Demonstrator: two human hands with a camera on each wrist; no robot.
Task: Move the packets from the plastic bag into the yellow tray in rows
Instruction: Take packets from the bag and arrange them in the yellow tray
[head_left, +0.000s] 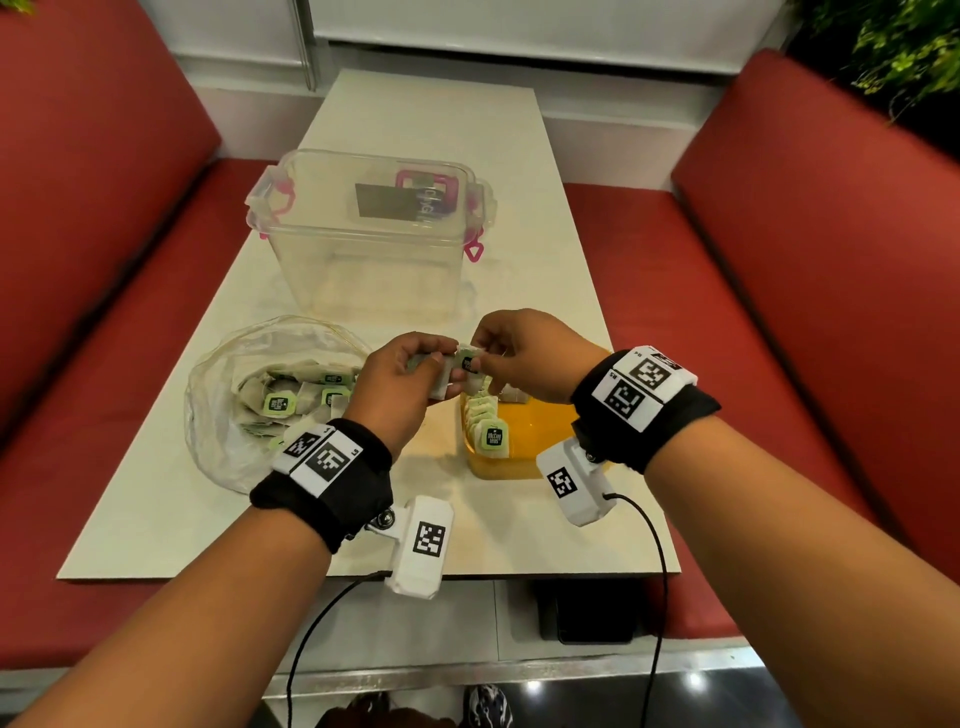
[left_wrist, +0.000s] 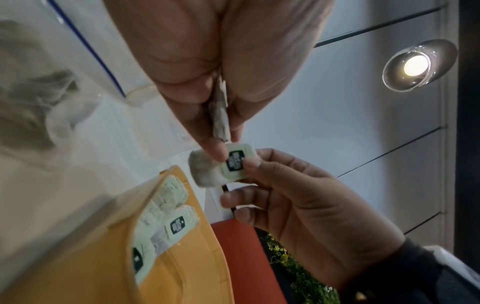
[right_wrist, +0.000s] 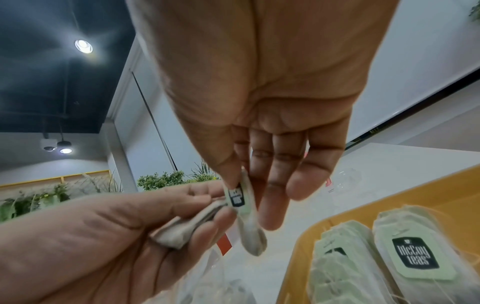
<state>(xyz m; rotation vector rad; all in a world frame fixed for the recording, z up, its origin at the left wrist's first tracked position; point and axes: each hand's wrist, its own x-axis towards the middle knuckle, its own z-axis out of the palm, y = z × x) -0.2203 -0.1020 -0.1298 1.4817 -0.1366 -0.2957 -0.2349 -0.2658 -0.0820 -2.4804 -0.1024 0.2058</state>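
Head view: both hands pinch packets, left hand (head_left: 402, 371) and right hand (head_left: 524, 358), above the yellow tray's (head_left: 524, 457) near edge (table beyond).

I see both forearms reaching forward, wrists banded; my left hand (head_left: 400, 371) and right hand (head_left: 524, 358) meet, fingers curled and pinching.

Head view: high, angled down over the white rectangular tabletop (head_left: 415, 130). Both wrist views: very close, low, tilted up toward the ceiling. All three share the green-tagged paper tea packet (head_left: 470, 364) (left_wrist: 228, 164) (right_wrist: 240, 197) and the yellow plastic tray (head_left: 519, 462) (left_wrist: 182, 267) (right_wrist: 389, 195).
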